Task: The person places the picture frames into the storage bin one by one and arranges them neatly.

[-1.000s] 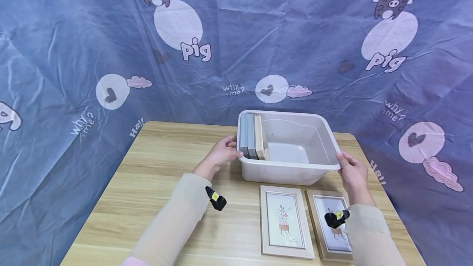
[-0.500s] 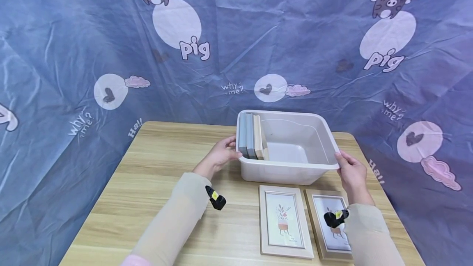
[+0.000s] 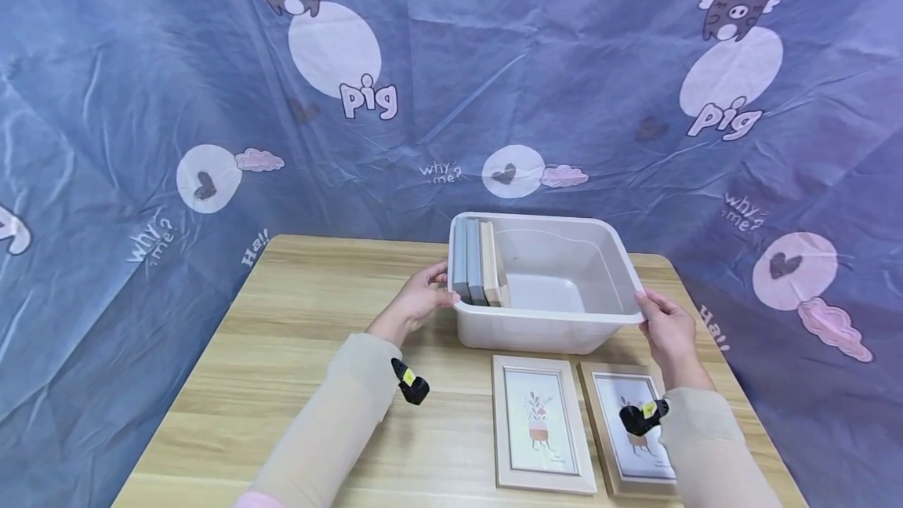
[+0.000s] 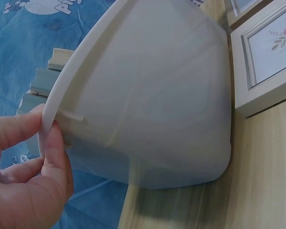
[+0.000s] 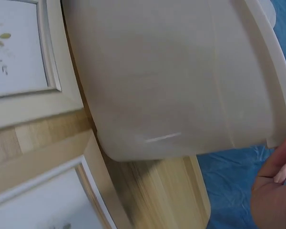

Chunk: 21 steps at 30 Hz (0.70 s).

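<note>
A white plastic bin [image 3: 536, 329] sits on the wooden table, towards its back edge. My left hand [image 3: 414, 301] pinches the rim at the front left corner; the left wrist view shows the thumb inside and the fingers [image 4: 56, 157] outside. At the front right corner my right hand [image 3: 670, 329] grips the rim, mostly cut off in the right wrist view. Along the bin's left wall stand blue frame-like pieces [image 3: 476, 261] and pale wooden ones [image 3: 491, 263], upright side by side. Two picture frames lie face up before the bin: a cream one [image 3: 499, 422] and a light-brown one [image 3: 596, 429].
Bare wooden tabletop [image 3: 282, 335] stretches to the left of the bin. A blue printed cloth [image 3: 451, 85] hangs close behind the table and along both sides. Small black devices [image 3: 411, 381] sit on both sleeves.
The head view has shifted slightly. Both hands keep the same hold on the bin, and the bin and frames stay in place on the table.
</note>
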### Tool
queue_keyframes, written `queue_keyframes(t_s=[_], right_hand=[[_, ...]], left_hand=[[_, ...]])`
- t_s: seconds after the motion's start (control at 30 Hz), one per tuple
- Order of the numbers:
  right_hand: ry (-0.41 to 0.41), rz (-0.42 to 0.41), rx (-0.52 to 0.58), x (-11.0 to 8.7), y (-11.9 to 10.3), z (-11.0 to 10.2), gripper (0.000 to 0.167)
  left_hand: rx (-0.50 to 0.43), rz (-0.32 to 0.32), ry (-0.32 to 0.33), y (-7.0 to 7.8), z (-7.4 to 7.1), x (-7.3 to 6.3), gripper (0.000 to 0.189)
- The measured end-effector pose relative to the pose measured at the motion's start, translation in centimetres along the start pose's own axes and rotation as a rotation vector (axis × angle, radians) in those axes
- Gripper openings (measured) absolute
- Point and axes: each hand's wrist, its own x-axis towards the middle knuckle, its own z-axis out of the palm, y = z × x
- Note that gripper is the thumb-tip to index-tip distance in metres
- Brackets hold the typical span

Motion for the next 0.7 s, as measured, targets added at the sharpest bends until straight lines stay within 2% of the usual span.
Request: queue_keyframes(t_s=[0.1,0.17,0.37,0.43,0.57,0.7], right_hand=[[-0.066,-0.006,-0.069,0.0,-0.2,-0.4,0.005],[-0.129,-0.019,-0.128,0.0,-0.4,-0.8,0.009],[-0.34,-0.085,-0.27,-0.1,-1.3,-2.4,0.062],[-0.402,-0.114,-0.308,-0.1,-1.5,-3.0,0.074],[-0.48,-0.161,-0.367,-0.3,-1.5,-4.1,0.075],[-0.469,-0.203,-0.422,-0.4,-0.7,-5.2,0.07]], left_hand=[[0.002,-0.002,-0.001,0.1,-0.1,-0.1,0.074],[0.0,-0.005,-0.005,0.1,-0.1,-0.1,0.075],[0.001,-0.003,-0.013,-0.1,-0.1,-0.1,0.074],[-0.001,0.0,-0.011,-0.1,-0.1,-0.1,0.075],[-0.002,0.007,-0.011,0.0,-0.1,-0.2,0.076],[0.003,0.014,-0.01,0.0,0.0,-0.3,0.075]])
